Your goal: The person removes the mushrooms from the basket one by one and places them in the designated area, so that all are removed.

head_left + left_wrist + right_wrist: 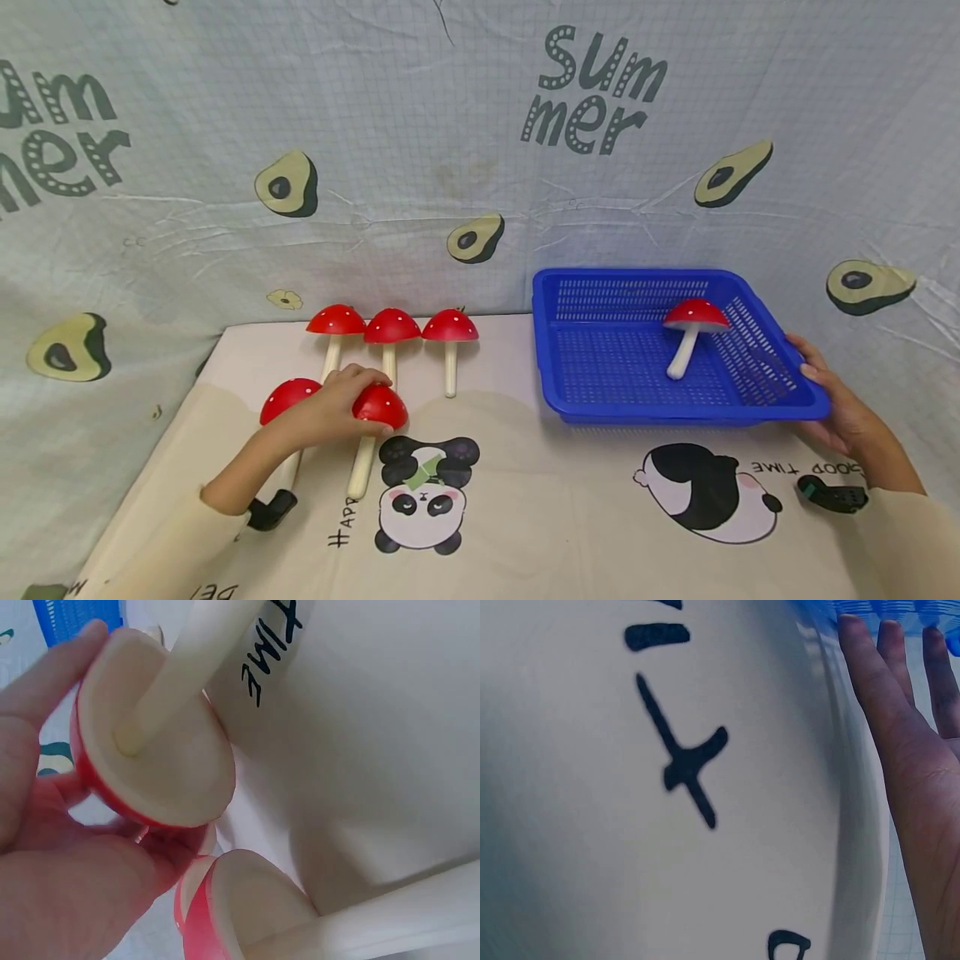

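Observation:
My left hand (337, 408) grips the red, white-dotted cap of a toy mushroom (380, 407), thumb and fingers spread around it. The cream stem slants down toward me. In the left wrist view, the held mushroom (161, 769) shows its pale underside, with another mushroom (255, 900) below it. Beside my left wrist lies a mushroom (288, 397) partly covered by the forearm. Far right, my right hand (840, 408) touches the right side of a blue plastic basket (660, 412); its fingers (870, 667) look straight in the right wrist view.
Three more mushrooms stand in a row at the back: left (336, 320), middle (392, 327) and right (450, 327). Another mushroom (696, 317) leans inside the basket. A printed cloth (525, 500) covers the table, and a patterned curtain (420, 108) hangs behind.

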Available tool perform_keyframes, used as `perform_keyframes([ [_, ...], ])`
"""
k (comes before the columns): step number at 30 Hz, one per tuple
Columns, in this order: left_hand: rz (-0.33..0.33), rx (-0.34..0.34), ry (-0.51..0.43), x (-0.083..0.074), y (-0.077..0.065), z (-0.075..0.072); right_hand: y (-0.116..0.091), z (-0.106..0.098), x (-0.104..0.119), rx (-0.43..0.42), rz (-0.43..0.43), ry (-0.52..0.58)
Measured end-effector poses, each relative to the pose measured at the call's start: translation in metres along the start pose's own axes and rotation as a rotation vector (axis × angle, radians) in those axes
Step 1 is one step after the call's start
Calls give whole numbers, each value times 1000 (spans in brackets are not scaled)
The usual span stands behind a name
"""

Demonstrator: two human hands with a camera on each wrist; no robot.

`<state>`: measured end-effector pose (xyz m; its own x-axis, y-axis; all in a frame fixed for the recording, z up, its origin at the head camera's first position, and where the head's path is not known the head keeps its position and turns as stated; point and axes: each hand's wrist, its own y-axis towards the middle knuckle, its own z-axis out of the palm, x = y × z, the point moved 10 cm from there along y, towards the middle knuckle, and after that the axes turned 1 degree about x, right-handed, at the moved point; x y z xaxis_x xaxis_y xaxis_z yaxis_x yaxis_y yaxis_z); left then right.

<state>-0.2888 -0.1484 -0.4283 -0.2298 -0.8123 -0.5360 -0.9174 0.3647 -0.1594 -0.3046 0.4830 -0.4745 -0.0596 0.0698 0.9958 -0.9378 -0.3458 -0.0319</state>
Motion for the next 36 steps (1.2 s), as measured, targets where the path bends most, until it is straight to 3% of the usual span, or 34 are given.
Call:
perform_keyframes([
  [4, -5, -22, -19, -1, -1, -3, 0, 0, 1, -6, 0, -14],
  [11, 44, -54, -117, -2, -2, -7, 1, -2, -1, -20, 10, -19],
  [18, 46, 20, -181, 0, -6, -4, 1, -1, -1, -10, 0, -10],
  [26, 108, -4, -161, -5, -8, -4, 1, -2, -2, -17, 13, -23],
  [36, 106, -32, -165, 0, -1, -2, 0, -1, -1, -14, 2, -16],
])
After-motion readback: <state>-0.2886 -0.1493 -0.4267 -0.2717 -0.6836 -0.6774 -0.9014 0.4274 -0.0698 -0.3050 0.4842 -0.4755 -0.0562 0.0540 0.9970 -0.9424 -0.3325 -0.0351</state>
